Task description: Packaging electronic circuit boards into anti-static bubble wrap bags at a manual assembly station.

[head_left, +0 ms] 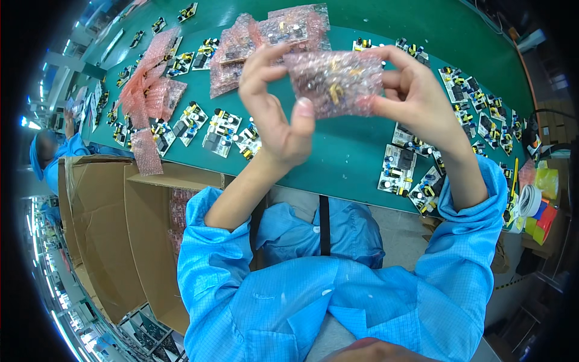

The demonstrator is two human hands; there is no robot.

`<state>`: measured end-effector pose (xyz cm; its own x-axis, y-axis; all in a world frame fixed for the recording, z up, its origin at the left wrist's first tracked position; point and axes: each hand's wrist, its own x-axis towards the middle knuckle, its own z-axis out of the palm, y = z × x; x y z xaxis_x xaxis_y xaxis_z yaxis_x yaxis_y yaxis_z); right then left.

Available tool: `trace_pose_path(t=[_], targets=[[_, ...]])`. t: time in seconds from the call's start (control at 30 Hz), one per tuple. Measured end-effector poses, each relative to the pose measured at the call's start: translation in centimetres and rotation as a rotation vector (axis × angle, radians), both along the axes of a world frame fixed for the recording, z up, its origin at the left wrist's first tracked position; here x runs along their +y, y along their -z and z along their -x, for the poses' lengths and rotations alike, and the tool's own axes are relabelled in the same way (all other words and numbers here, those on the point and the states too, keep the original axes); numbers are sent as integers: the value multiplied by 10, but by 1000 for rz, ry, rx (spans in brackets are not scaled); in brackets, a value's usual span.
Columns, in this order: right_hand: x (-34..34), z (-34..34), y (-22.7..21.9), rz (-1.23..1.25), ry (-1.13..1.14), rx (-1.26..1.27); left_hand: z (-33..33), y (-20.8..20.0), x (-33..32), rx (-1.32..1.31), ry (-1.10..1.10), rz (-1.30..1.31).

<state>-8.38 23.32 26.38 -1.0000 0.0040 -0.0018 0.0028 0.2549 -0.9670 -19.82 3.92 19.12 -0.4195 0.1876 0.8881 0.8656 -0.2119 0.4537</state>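
Observation:
Between my two hands, above the green table (338, 163), is a pink bubble-wrap pouch (335, 84) with a circuit board showing through it. My right hand (416, 90) pinches the pouch's right end between thumb and fingers. At the opposite end, my left hand (274, 102) curls round the edge, its thumb at the lower left corner and its fingers along the top. Just behind the pouch lies a pile of wrapped boards (241, 42). To the left, flat empty bubble-wrap pouches (151, 90) overlap on the table.
Bare circuit boards (221, 133) lie left of my hands, and more boards (398, 169) spread on the right. An open cardboard box (145, 223) with wrapped boards inside stands by my left arm. Tape rolls (531, 200) sit at the right edge. Another person (60, 151) is at far left.

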Motion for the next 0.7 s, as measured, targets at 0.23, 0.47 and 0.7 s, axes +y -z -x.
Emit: trace_pose_path(t=[0.23,0.47,0.7], targets=[[-11,-7,-4,67,-70,14,-23,-5,2,-840,579,-86],[-8,-7,-6,41,-51,85,-22,-7,-2,-933,596,-38],[-3,-13,-25,-179,143,191,-20,-2,-1,-922,567,9]])
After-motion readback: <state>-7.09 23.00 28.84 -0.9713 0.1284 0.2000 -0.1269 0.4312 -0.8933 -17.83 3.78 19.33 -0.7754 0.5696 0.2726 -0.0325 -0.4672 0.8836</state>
